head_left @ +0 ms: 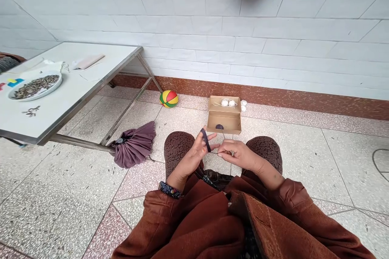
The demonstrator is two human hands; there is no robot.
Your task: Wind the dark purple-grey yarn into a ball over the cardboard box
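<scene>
Dark purple-grey yarn (pixel 206 140) is looped in a small bundle round the fingers of my left hand (pixel 194 154), which are stretched apart and carry it. Close beside it, my right hand (pixel 238 153) is closed in a pinch on a thin strand of the same yarn. On the floor beyond my knees stands an open cardboard box (pixel 225 114). A dark ball of yarn (pixel 219 126) lies in its near part, and a strand rises from there toward my right hand. White balls of yarn (pixel 227 102) rest in its far part.
More white balls (pixel 243 105) lie against the box's right side. A striped ball (pixel 169 99) sits by the wall. At left, a metal-framed table (pixel 91 83) bears a plate of seeds (pixel 57 83); a folded purple umbrella (pixel 135 145) leans below. A cable loop (pixel 377 162) lies far right.
</scene>
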